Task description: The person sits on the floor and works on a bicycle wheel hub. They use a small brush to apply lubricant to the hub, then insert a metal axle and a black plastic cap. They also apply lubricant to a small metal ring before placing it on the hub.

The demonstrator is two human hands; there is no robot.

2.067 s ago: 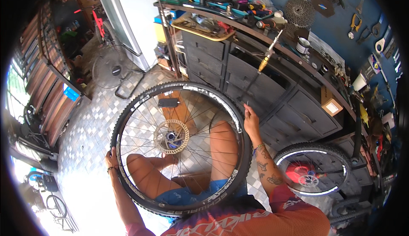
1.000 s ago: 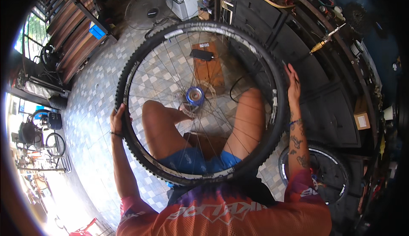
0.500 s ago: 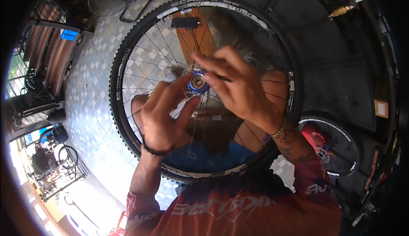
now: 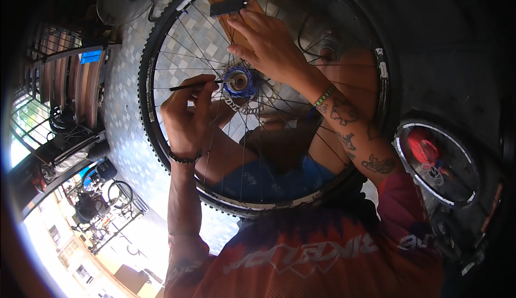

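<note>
A spoked bicycle wheel with a knobbly black tyre lies across my lap. At its middle is a blue hub with a round metal bearing opening facing up. My left hand pinches a thin black pen-like tool between thumb and fingers, its slim tip at the hub's left side. I cannot make out what kind of tool it is. Above and right of the hub, my right hand is held over the spokes with fingers stretched out and nothing in it. A brake rotor shows partly beneath the hub.
Beyond the hub, seen through the spokes, a black oblong object lies on an orange-brown board. A second wheel rests at the right beside a red item. A fan stands far left; bikes are at the lower left.
My right hand has moved from the hub up toward the board, fingers spreading. My left hand has shifted left, and the thin black tool now shows in it. The whole view has shifted.
</note>
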